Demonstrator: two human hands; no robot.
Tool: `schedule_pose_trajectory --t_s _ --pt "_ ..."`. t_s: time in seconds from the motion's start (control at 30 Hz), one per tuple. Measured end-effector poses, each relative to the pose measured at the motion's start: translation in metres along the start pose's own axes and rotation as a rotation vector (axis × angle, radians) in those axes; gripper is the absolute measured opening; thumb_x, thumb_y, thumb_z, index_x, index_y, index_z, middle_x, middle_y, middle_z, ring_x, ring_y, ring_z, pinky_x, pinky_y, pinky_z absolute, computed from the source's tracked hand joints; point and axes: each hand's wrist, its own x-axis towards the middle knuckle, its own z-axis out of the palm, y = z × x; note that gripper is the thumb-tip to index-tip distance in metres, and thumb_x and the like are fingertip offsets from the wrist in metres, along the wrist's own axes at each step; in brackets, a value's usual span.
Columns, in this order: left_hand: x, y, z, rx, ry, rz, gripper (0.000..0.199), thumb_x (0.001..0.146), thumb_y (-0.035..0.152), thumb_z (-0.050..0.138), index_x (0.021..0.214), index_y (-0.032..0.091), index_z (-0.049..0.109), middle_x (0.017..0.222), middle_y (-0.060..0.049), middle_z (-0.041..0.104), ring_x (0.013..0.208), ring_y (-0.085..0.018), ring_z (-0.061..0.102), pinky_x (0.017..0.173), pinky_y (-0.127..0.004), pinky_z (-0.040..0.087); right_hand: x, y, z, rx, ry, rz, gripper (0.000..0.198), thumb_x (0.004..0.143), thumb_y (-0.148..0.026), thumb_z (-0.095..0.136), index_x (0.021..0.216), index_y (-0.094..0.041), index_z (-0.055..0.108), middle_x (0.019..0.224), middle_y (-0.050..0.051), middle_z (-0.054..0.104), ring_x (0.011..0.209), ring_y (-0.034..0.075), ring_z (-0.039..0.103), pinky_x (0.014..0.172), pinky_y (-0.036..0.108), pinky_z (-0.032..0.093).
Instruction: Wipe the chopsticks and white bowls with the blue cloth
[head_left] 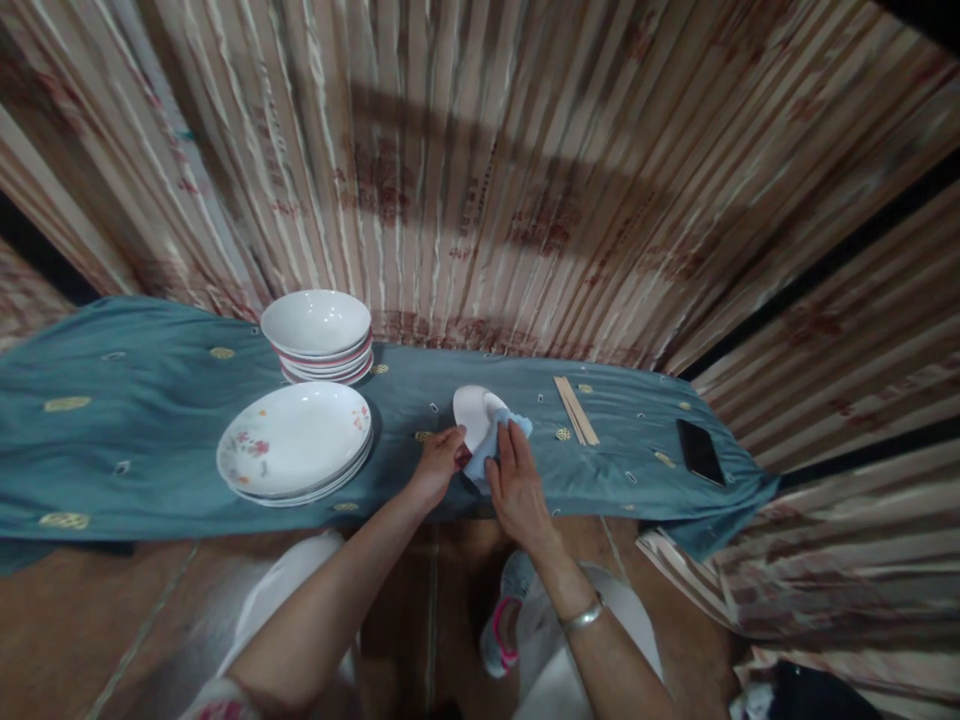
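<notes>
A white bowl [471, 407], tilted toward me, is held over the front half of the cloth-covered table. My left hand [439, 465] grips its near left edge, where a patch of dark red shows by the fingertips. With my right hand [519, 490] I press a light blue cloth [487, 455] against the bowl's right and inner side. The cloth hides much of the bowl, and part of it hangs below the near edge. The fingers of my right hand lie bent over the cloth.
To the left stand a stack of white bowls with red bands [319, 325] and a stack of flowered oval plates [296, 440]. Wooden chopsticks [576, 410] and a black phone [700, 452] lie to the right. A striped curtain [465, 180] hangs behind the teal tablecloth [165, 400].
</notes>
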Motion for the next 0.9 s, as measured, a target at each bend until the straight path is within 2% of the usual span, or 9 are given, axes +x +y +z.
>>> schedule_pose_trajectory --t_s 0.13,0.3,0.4,0.57,0.7,0.9 --pt "0.002 -0.005 -0.002 0.055 0.011 0.062 0.024 0.064 0.037 0.073 0.061 0.015 0.062 0.052 0.004 0.056 0.048 -0.009 0.046 0.048 -0.022 0.035 0.013 -0.013 0.004 -0.048 0.016 -0.067 0.055 0.096 -0.028 0.034 0.146 -0.01 0.022 0.151 0.019 0.025 0.142 0.027 0.019 0.111 0.051 0.03" --pt "0.002 -0.006 -0.005 0.062 -0.033 0.098 0.016 0.067 0.033 0.07 0.067 0.017 0.067 0.069 -0.002 0.068 0.07 -0.017 0.06 0.067 -0.027 0.045 0.025 -0.021 0.013 -0.057 0.037 -0.064 0.053 0.095 -0.026 0.035 0.145 -0.012 0.026 0.15 0.016 0.029 0.141 0.026 0.02 0.111 0.05 0.029" --pt "-0.002 -0.003 -0.005 0.037 -0.058 0.088 0.019 0.071 0.036 0.066 0.072 0.017 0.069 0.078 -0.005 0.071 0.081 -0.021 0.063 0.076 -0.031 0.047 0.029 -0.023 0.015 -0.038 0.048 -0.04 0.052 0.094 -0.025 0.036 0.144 -0.012 0.03 0.15 0.017 0.03 0.14 0.026 0.023 0.11 0.05 0.031" --pt "-0.006 -0.001 -0.005 -0.013 -0.045 -0.005 0.031 0.069 0.046 0.068 0.075 0.015 0.069 0.072 -0.006 0.07 0.073 -0.021 0.063 0.064 -0.029 0.046 0.038 -0.021 0.012 0.029 0.054 -0.014 0.048 0.094 -0.028 0.038 0.14 -0.014 0.039 0.147 0.016 0.036 0.136 0.027 0.032 0.108 0.05 0.034" --pt "-0.004 0.0 -0.003 -0.067 -0.028 -0.036 0.042 0.059 0.052 0.074 0.073 0.014 0.067 0.062 -0.002 0.066 0.061 -0.017 0.061 0.057 -0.027 0.045 0.053 -0.015 0.011 0.066 -0.023 -0.024 0.046 0.092 -0.028 0.04 0.133 -0.009 0.048 0.141 0.019 0.043 0.132 0.027 0.039 0.108 0.048 0.036" --pt "-0.004 0.001 0.001 -0.092 -0.057 -0.067 0.043 0.048 0.043 0.084 0.072 0.012 0.067 0.064 -0.004 0.068 0.068 -0.019 0.065 0.074 -0.036 0.051 0.091 0.001 0.012 0.099 -0.231 -0.016 0.043 0.09 -0.033 0.046 0.127 -0.013 0.054 0.135 0.016 0.051 0.126 0.025 0.047 0.104 0.043 0.039"
